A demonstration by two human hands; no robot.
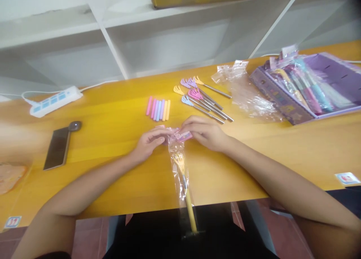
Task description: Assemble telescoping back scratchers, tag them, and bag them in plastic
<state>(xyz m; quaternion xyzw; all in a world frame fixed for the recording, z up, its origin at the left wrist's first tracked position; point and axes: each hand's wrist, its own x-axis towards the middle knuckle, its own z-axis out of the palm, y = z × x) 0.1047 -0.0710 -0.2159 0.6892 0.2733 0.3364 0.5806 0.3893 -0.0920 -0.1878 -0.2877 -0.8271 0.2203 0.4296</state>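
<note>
A clear plastic packet (pixel 180 165) with a yellow back scratcher (pixel 184 187) inside lies across the front edge of the yellow table (pixel 113 120), its handle hanging over the edge. My left hand (pixel 149 142) and my right hand (pixel 207 133) both pinch the packet's pink header card at its far end, fingers closed. Beyond them lie several pastel handle sleeves (pixel 158 109) and several unwrapped metal back scratchers (pixel 203 99) with coloured claws.
Empty clear wrappers (pixel 242 90) lie right of the scratchers. A purple display box (pixel 310 90) of packed scratchers stands at the far right. A phone (pixel 58 148) and a white power strip (pixel 55 100) lie to the left. White shelving rises behind the table.
</note>
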